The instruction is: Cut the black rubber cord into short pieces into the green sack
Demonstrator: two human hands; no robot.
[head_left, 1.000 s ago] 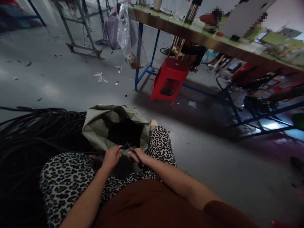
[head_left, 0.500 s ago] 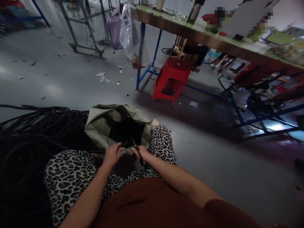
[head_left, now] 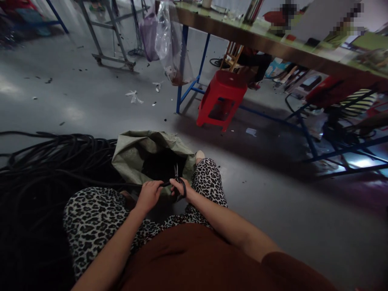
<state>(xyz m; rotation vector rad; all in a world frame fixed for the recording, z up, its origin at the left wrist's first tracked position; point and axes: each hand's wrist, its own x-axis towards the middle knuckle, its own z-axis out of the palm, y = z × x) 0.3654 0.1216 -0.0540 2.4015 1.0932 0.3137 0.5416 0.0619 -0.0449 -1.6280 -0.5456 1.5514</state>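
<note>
Over the near rim of an open greenish woven sack (head_left: 129, 155), my left hand (head_left: 149, 197) is closed around a thick black cord (head_left: 165, 184). The cord runs off left toward a heap of similar black cords (head_left: 63, 151) on the floor. My right hand (head_left: 182, 188) grips a pair of scissors (head_left: 176, 171), its black loop over the hand and its blades pointing away, above the sack. The right fingertips are at the cord's end, close to my left hand; whether they pinch it I cannot tell. The sack's inside is dark, so its contents are hard to make out.
My knees in leopard-print trousers (head_left: 93, 218) flank the sack. Beyond it stand a red plastic stool (head_left: 224, 89) and a long workbench (head_left: 218, 30) on blue legs. Clear plastic bags (head_left: 169, 48) hang from the bench end. A metal rack (head_left: 113, 60) stands farther left. Other people sit beyond the bench.
My hands have come closer together at the cord. The scissors have turned more upright, and a longer stretch of cord shows on both sides of my left hand. The view has shifted slightly.
</note>
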